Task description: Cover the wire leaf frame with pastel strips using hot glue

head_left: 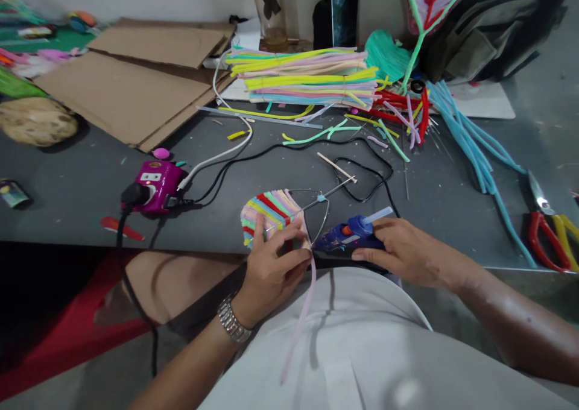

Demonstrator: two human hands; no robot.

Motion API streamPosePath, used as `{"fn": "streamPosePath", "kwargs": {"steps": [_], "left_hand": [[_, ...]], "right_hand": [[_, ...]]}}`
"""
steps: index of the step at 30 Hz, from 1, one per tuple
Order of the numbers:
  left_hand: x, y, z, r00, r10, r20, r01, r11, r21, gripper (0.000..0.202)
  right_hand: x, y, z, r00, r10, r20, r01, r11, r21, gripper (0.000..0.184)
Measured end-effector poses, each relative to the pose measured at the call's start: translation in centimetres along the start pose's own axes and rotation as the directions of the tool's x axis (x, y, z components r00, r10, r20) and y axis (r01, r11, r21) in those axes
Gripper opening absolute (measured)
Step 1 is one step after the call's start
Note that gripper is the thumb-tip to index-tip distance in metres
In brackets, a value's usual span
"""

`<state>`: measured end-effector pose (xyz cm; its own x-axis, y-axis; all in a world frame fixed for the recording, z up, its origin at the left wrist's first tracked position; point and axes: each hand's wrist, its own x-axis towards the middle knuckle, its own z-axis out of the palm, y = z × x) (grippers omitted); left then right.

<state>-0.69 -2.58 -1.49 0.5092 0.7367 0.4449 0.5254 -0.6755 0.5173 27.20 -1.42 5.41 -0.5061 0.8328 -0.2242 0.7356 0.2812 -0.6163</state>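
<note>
My left hand [275, 256] pinches a wire frame partly covered with striped pipe cleaners [266, 208] in pink, yellow, green and red. The wire loop [326, 217] is bare on its right side, and a thin stem crosses it. A loose pale pink pipe cleaner [301, 325] hangs from the pinched edge over my white shirt. My right hand [400, 250] is wrapped round a blue glue gun [350, 232] with a clear glue stick in its back. Its nozzle points left, at the frame's edge close to my left fingertips; whether it touches is unclear.
A purple power adapter [156, 184] with cords stands left. Bundles of pipe cleaners [307, 78] lie at the back beside cardboard [136, 84]. Scissors [545, 217] and blue pipe cleaners [470, 138] are at right. A black cable [271, 148] loops across the table.
</note>
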Motion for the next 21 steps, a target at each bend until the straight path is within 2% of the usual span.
{"fn": "streamPosePath", "kwargs": {"steps": [8,21], "left_hand": [[-0.01,-0.12,-0.04,1.0,0.015,0.009,-0.015,1.0,0.027,0.016],[-0.08,-0.1,0.13,1.0,-0.001,0.002,0.001,1.0,0.016,0.016]], "right_hand": [[0.11,-0.36,-0.03,0.999,0.043,0.02,-0.044,0.997,0.066,0.047],[0.01,-0.39,0.08,0.999,0.035,-0.015,-0.035,0.999,0.027,0.041]]}}
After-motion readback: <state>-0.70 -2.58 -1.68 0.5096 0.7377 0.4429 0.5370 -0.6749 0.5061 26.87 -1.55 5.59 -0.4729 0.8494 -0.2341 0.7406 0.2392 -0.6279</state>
